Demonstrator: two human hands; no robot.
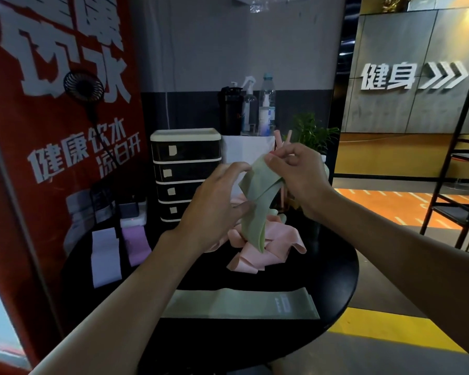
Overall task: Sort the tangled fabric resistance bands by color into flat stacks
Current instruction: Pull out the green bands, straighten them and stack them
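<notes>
One red banner [52, 131] with white lettering fills the far left, and a small black fan [84, 86] stands in front of it. Below them, on the left part of the round black table [336, 280], a white band [105, 257] lies flat with a purple band [136, 246] flat just beside it on its right. Behind these stands a black drawer unit [184, 171] with pale trim, and a few bottles [267, 104] sit on a white box next to it. Over the middle of the table the left hand [214, 209] is raised, its thumb and curled fingers closed on the side of a green band [257, 196] that hangs twisted in the air. Under that band a loose heap of pink bands [268, 247] rests on the table, the hanging end reaching down to it. Nearer the person, a second green band [241, 303] lies flat across the table's front. The right hand [295, 174] pinches the top edge of the hanging band between thumb and fingertips. Behind it is a green plant [312, 131], and a dark metal rack [458, 185] stands at the far right
</notes>
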